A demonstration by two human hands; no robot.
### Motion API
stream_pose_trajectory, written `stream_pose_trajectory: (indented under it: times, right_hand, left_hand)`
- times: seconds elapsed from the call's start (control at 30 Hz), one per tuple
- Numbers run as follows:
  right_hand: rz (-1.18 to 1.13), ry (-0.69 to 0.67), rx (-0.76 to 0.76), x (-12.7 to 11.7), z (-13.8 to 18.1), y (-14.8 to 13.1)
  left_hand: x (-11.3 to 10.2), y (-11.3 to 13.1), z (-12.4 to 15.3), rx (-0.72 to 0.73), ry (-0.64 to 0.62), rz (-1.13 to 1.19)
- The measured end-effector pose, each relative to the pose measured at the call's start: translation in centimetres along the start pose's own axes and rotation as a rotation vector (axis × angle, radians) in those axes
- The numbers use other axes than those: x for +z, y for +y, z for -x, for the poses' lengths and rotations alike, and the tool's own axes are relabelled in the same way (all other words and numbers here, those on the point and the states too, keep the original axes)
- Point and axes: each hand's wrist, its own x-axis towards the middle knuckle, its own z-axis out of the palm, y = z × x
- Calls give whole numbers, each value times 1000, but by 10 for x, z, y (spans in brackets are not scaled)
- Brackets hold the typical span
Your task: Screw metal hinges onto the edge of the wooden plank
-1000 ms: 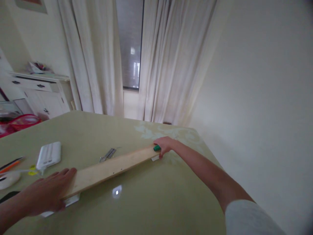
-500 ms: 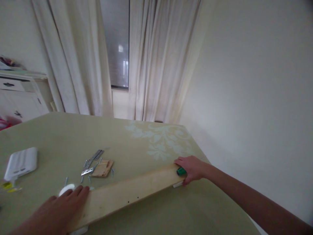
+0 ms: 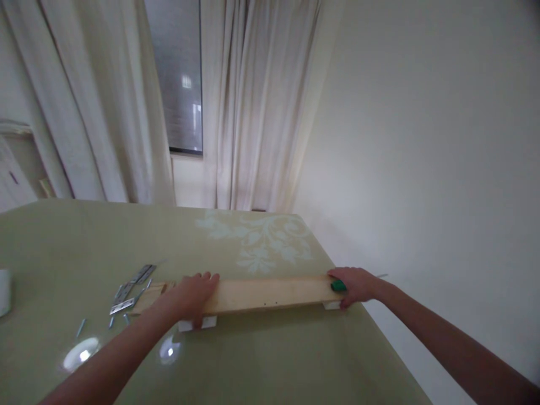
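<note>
A long pale wooden board (image 3: 270, 293) lies across the green table (image 3: 236, 360), close to its right edge, resting on small white blocks (image 3: 198, 323). My left hand (image 3: 192, 292) grips the board's left end, fingers over the top and thumb at the front. My right hand (image 3: 356, 284) holds the right end, also closed round a small green object (image 3: 337, 286) pressed against the board.
Metal hinges (image 3: 130, 284) and several loose screws (image 3: 82, 325) lie left of the board, beside a small wooden piece (image 3: 147, 295). A white object (image 3: 3, 291) shows at the left edge. Curtains (image 3: 248, 107), a window and a plain wall stand beyond the table.
The board has swung round and shifted right, now lying nearly level along the table's right edge. Both hands stayed on its ends. The view turned right, away from the cabinet and white box.
</note>
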Motion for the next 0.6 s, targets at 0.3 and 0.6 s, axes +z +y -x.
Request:
stream_pose_trajectory:
  times: [0.3,0.6]
  right_hand:
    - [-21,56,31,-10,-40,12]
    - [-77,97,3,-17,-76,0]
  left_hand:
    - [-25,-28,-68,15,-60,17]
    - [-35,-56,-73,-40,-62,21]
